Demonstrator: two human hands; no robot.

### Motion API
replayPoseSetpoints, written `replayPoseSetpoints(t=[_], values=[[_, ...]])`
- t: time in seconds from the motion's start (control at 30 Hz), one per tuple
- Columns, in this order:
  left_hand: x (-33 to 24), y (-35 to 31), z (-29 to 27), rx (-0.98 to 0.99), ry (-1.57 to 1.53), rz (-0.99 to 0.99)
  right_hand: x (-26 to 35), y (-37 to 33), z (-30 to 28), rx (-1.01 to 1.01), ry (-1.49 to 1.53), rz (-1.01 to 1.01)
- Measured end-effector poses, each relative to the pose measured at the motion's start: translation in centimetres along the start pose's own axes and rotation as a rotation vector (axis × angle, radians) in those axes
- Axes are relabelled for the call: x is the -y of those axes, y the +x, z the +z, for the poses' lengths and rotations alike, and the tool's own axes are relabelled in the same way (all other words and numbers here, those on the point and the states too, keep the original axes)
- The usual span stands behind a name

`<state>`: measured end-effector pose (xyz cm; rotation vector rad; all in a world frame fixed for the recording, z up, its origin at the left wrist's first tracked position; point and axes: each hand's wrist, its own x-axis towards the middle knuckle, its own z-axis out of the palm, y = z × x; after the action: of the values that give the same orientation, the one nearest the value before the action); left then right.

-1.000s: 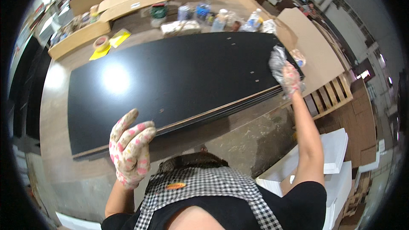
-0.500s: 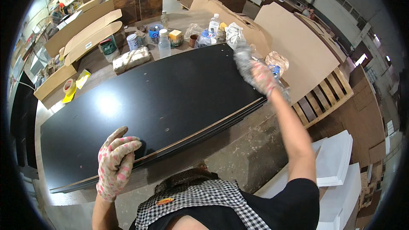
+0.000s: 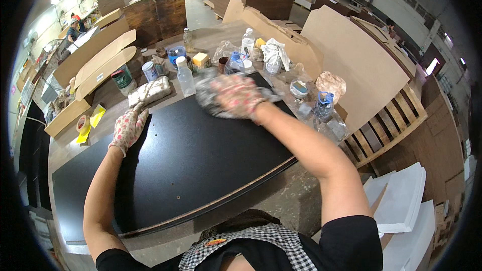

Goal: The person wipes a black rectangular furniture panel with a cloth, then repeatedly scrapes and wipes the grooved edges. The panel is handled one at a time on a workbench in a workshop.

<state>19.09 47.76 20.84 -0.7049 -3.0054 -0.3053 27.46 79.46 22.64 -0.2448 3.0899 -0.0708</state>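
A long black panel [image 3: 211, 145] with small holes lies on the table before me. My right hand [image 3: 238, 96], in a white glove with pink dots, presses a crumpled grey rag [image 3: 208, 98] onto the panel near its far edge. Both rag and glove are a little blurred. On the left, my left hand [image 3: 129, 129], in a matching glove, rests at the panel's far edge with its fingers stretched out. Its fingertips come close to a white wrapped bundle [image 3: 149, 92] tied with string; whether they touch it I cannot tell. A clear bottle with a white cap [image 3: 185, 79] stands just left of the rag.
Cans, jars and bottles line the table's far side, among them a green can [image 3: 123, 81] and a yellow sponge [image 3: 201, 59]. At the right are a blue-topped bottle [image 3: 324, 103], a cardboard sheet [image 3: 356, 55] and a slatted wooden pallet [image 3: 386, 123]. Tape [image 3: 83, 124] lies far left.
My right hand has swept the rag leftward along the panel's far side from its right end. My left hand has moved from the near edge up to the far edge.
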Motion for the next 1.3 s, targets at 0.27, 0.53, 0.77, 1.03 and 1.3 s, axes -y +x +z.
replayPoseSetpoints(t=[0.27, 0.53, 0.77, 1.03, 1.3], values=[[1.5, 0.0, 1.2, -0.036, -0.213, 0.104, -7.0, -20.2, 8.3, -0.455, -0.084, 0.269], [2.4, 0.6, 1.7, -0.026, -0.200, 0.186, -10.0, -29.6, 10.6, -0.683, 0.288, 1.043], [3.3, 1.4, 2.6, -0.091, -0.162, 0.250, -11.1, -21.8, 12.3, -0.649, 0.471, 0.944], [4.3, 1.0, 2.9, -0.174, -0.227, 0.166, -13.9, -14.2, 14.7, -0.469, 0.786, 0.604], [-1.5, -0.4, 3.2, -0.382, 0.203, 0.010, -16.6, -9.6, 16.1, -0.503, 1.063, 0.515]])
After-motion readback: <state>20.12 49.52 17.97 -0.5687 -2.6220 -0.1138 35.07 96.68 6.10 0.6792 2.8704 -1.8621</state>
